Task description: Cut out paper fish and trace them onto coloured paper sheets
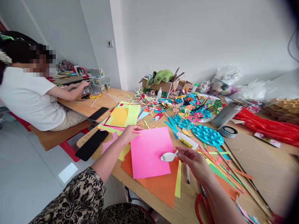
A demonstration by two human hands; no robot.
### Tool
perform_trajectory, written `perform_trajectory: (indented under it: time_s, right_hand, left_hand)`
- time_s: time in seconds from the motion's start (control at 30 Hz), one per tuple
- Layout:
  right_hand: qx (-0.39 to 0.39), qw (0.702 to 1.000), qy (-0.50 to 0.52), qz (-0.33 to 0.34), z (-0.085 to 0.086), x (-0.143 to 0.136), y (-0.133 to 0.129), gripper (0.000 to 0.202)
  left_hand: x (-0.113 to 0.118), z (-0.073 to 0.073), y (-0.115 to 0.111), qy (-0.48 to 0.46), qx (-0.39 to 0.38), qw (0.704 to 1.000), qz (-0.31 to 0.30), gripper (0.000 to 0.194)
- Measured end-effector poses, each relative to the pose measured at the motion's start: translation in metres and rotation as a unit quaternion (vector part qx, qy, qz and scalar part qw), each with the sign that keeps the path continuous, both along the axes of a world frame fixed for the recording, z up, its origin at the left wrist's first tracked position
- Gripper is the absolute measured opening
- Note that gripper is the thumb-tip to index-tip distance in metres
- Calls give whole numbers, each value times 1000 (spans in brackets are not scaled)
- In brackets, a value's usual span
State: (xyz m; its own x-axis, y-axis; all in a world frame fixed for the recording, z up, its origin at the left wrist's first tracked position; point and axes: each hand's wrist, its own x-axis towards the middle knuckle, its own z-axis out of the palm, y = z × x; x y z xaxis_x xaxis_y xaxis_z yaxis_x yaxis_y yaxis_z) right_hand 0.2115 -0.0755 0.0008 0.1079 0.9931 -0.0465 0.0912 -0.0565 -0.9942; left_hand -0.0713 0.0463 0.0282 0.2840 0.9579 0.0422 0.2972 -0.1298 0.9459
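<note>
My left hand (131, 133) pinches the upper left corner of a bright pink sheet of paper (149, 152). Over that sheet's right side is a small white paper fish (167, 156), its tail pinched between the fingers of my right hand (190, 160). Orange paper (156, 189) lies beneath the pink sheet. A pen (188, 174) rests just below my right hand, and red-handled scissors (202, 205) lie partly hidden behind my right forearm. Beyond my right fingers is a white glue bottle (187, 141) on its side.
Coloured paper (123, 115) is stacked at the back left, near two black phones (92, 145). Blue paper pieces (207, 135), a metal flask (226, 114), a tape roll (228, 132) and a cardboard box (161, 87) crowd the right and back. Another person (30, 93) sits working at the left.
</note>
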Motion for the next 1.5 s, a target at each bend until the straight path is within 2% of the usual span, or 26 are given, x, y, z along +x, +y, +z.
perform_trajectory:
  time_s: [0.17,0.3,0.37,0.43,0.5,0.53,0.6,0.63,0.73,0.87,1.03,1.1,1.37,1.5]
  right_hand:
    - [-25,999,19,45,-1,-13,-2,43]
    - [-40,997,19,70,-5,-27,-3,39]
    - [-47,996,21,71,-8,-30,-3,38]
    - [-53,996,22,65,-10,-32,-2,37]
    - [-57,996,23,59,-12,-32,-2,37]
    - [-57,997,24,55,-13,-31,-1,37]
    - [-56,997,29,50,-14,-31,0,37]
    - [-55,997,33,50,-15,-31,0,38]
    - [-53,996,40,56,-14,-33,-1,40]
    - [-41,998,15,55,-11,-32,-2,41]
    - [-13,995,-92,-37,-8,-22,-3,39]
    - [-5,991,-124,-47,-8,-19,-3,38]
    - [13,961,-277,19,-17,-21,-4,32]
    - [24,953,-301,34,-20,-21,-5,34]
  left_hand:
    - [19,-13,30,44,18,999,-7,20]
    - [23,-15,30,82,68,994,4,27]
    - [23,-12,16,97,112,989,26,37]
    - [24,-8,-8,109,160,981,31,39]
    - [29,-7,-40,152,271,950,-1,33]
    - [32,-8,-57,161,298,940,-42,30]
    - [38,-15,-85,183,308,927,-116,32]
    - [42,-19,-96,194,311,921,-129,34]
    - [50,-33,-112,207,315,918,-122,30]
    - [53,-40,-112,228,332,908,-117,24]
    - [53,-38,-114,299,333,885,-127,17]
    - [53,-39,-115,315,340,877,-132,15]
    - [54,-42,-114,328,344,869,-140,15]
    - [54,-43,-114,331,343,869,-133,15]
